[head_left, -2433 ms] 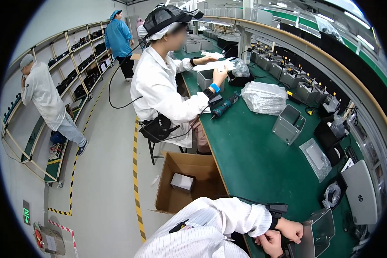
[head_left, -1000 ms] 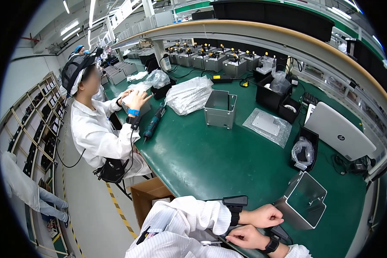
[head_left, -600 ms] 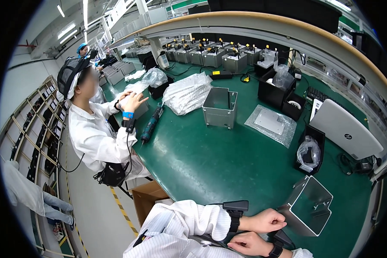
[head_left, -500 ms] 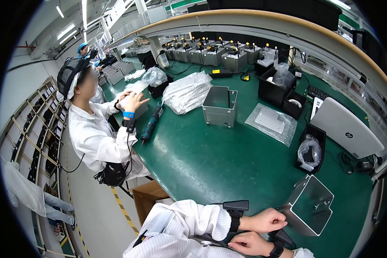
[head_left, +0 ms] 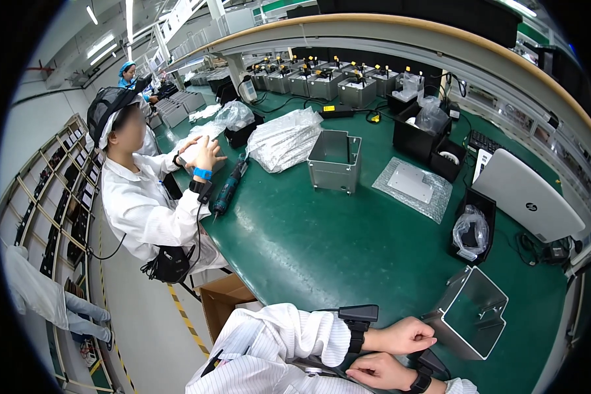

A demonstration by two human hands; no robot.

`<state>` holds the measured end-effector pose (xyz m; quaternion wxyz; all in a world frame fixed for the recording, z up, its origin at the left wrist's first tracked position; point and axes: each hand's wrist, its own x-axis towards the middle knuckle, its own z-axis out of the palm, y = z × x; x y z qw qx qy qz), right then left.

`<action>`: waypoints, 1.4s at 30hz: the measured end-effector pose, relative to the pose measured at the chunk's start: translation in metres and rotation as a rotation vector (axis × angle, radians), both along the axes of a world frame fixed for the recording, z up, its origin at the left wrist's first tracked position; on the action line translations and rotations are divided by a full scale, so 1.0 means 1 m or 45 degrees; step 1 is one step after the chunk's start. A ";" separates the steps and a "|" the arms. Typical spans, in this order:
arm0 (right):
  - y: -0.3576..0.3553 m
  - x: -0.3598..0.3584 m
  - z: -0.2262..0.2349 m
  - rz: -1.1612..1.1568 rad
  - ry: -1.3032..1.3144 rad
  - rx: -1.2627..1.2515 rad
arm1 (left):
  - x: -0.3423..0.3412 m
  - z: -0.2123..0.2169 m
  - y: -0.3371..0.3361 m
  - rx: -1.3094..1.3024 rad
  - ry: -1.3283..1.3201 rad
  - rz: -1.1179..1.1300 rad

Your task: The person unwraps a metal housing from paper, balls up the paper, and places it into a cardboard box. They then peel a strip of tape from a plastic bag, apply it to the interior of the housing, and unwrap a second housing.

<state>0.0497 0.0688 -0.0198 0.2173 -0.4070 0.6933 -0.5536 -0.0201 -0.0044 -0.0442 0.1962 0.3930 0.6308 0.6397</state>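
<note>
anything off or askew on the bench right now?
One thing: the open metal box by the left hand sits tipped on its side, opening facing up and out, while the similar box farther back stands upright. The right hand is below it. Nothing looks spilled or damaged on the green bench.

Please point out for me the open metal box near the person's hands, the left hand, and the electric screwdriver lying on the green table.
open metal box (head_left: 471,315), head view, on its inner floor.
left hand (head_left: 404,336), head view, on the back of the hand.
electric screwdriver (head_left: 227,187), head view, on its dark handle body.
</note>
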 end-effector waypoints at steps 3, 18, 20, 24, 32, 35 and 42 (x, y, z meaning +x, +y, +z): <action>-0.003 0.004 0.014 -0.133 0.003 -0.035 | 0.000 -0.001 0.001 -0.004 -0.004 -0.001; 0.001 -0.001 -0.004 0.000 0.005 -0.025 | -0.001 0.001 0.001 -0.002 0.003 -0.001; 0.001 -0.001 -0.002 0.003 -0.001 -0.019 | -0.001 0.001 0.001 0.006 -0.009 -0.012; 0.001 0.000 -0.001 0.005 -0.014 -0.017 | -0.001 0.002 0.000 -0.003 0.018 -0.003; 0.000 0.001 0.001 0.000 -0.011 -0.012 | -0.001 0.006 -0.001 -0.025 0.024 0.001; 0.000 0.001 0.003 -0.002 -0.012 -0.002 | -0.001 0.005 0.000 -0.032 0.024 0.010; -0.001 0.002 0.001 -0.020 -0.006 -0.008 | -0.001 0.003 0.000 -0.022 0.047 0.005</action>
